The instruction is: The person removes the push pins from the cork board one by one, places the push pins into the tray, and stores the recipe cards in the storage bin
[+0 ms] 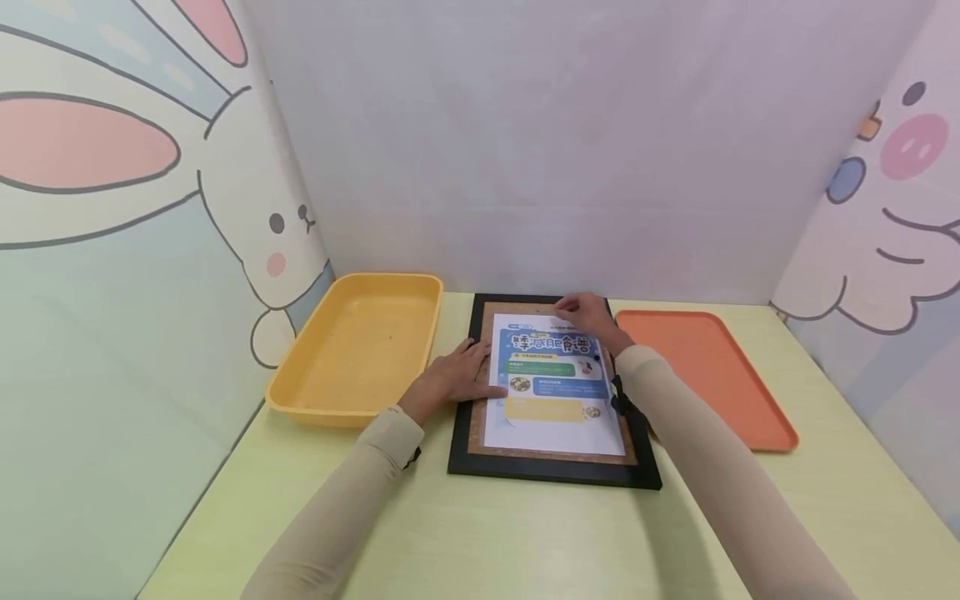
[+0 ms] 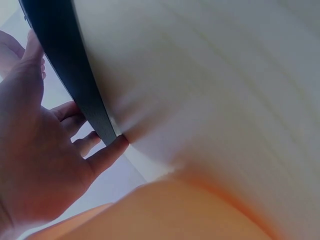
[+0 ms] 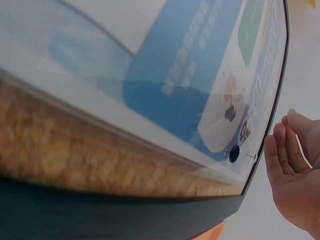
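Head view first: we have the printed sheet (image 1: 555, 392) lying on the cork (image 1: 478, 421) inside a black frame (image 1: 555, 468), between the two sets of fingers on the bench (image 1: 487, 533). The left hand (image 1: 461, 373) spreads relaxed fingers across the frame's left side, thumb on the sheet's edge, pressing and gripping nothing we can see. The right hand (image 1: 588, 315) has thumb and fingers drawn together by the sheet's top edge; we can't tell if anything is pinched. Yellow tray (image 1: 352, 354) left of the left fingers, orange tray (image 1: 712, 358) right of the right ones. Step in hand, we'd judge: steadying the sheet and working its top edge. Next move calls for light right fingertips while the left side stays put.

Left wrist: we get what the head view hides, a left finger down the frame's outer side, seemingly touching the bench. Sheet's face not visible.

Right wrist: we see bare cork grain along the sheet's side, and a black dot (image 3: 233, 153) short of the right fingers; pin or print, can't say. Fingertips nearly meet the thumb, gap unclear.
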A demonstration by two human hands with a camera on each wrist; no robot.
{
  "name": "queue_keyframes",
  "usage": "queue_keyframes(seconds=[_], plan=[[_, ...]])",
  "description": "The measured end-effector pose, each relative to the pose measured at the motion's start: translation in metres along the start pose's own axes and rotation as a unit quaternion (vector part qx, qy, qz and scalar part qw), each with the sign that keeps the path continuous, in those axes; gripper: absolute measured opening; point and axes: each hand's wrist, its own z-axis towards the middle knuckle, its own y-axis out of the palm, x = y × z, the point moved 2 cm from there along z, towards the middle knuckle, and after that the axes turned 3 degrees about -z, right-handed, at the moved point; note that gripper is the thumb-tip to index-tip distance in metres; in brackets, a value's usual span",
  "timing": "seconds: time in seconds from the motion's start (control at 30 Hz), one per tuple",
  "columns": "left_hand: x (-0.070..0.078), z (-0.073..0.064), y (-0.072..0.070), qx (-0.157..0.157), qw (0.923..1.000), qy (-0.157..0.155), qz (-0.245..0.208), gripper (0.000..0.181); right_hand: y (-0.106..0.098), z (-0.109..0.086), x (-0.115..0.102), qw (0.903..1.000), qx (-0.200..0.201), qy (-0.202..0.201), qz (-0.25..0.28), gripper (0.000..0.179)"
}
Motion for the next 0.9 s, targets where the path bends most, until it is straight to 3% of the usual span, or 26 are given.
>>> queue_keyframes(seconds=[0.23, 0.9], plan=[[0.001, 0.0, 0.001, 0.002, 1.0, -0.005, 0.003, 0.109, -0.01, -0.002, 0.004, 0.9992, 0.024, -0.032, -0.002, 0.019], [0.002, -0.005, 0.002, 0.007, 1.0, 0.004, 0.002, 0.11, -0.041, -0.013, 0.038, 0.9985, 0.037, -0.031, -0.024, 0.021]])
